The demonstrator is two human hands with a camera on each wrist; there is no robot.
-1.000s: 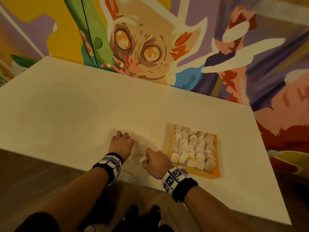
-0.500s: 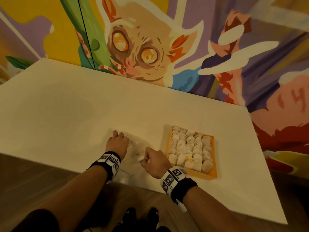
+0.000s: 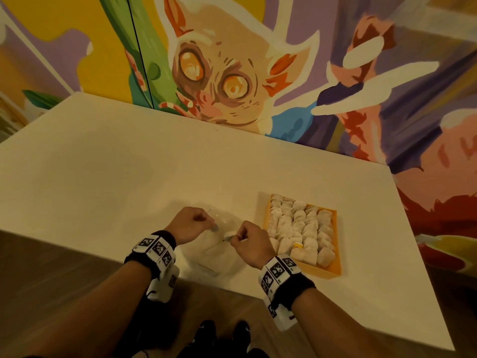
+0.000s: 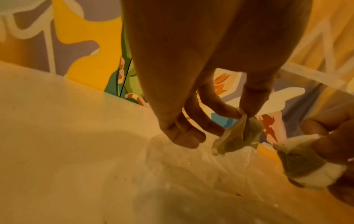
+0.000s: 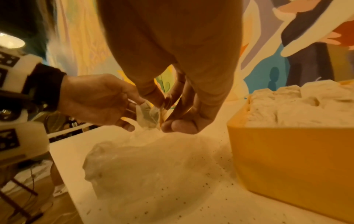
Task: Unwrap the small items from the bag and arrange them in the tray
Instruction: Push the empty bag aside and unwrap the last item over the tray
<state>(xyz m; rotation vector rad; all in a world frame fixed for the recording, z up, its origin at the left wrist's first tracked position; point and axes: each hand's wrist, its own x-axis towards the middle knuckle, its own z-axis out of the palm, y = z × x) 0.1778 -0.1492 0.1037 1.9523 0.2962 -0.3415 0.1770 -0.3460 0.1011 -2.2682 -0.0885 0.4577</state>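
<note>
An orange tray [image 3: 333, 270], packed with several small white pouches [image 3: 299, 226], sits on the table to the right of my hands. A clear plastic bag [image 3: 219, 251] lies flat under them. My left hand [image 3: 191, 223] pinches a small translucent pouch [image 4: 239, 136] between thumb and forefinger, just above the bag. My right hand [image 3: 247, 240] grips another small white pouch [image 4: 300, 159] close beside it. In the right wrist view the left hand's pouch [image 5: 147, 115] hangs right next to my right hand's fingertips [image 5: 178, 125], with the tray [image 5: 287, 159] at the right.
The white table [image 3: 129, 177] runs left and back to a painted mural wall [image 3: 232, 81]. Its near edge is just below my wrists, with wooden floor and my shoes beneath. Dark crumbs [image 5: 210, 174] dot the table beside the tray.
My left hand has lifted off the bag and swung right, now pinching a pouch. The two hands have come closer together. The right hand still holds its pouch.
</note>
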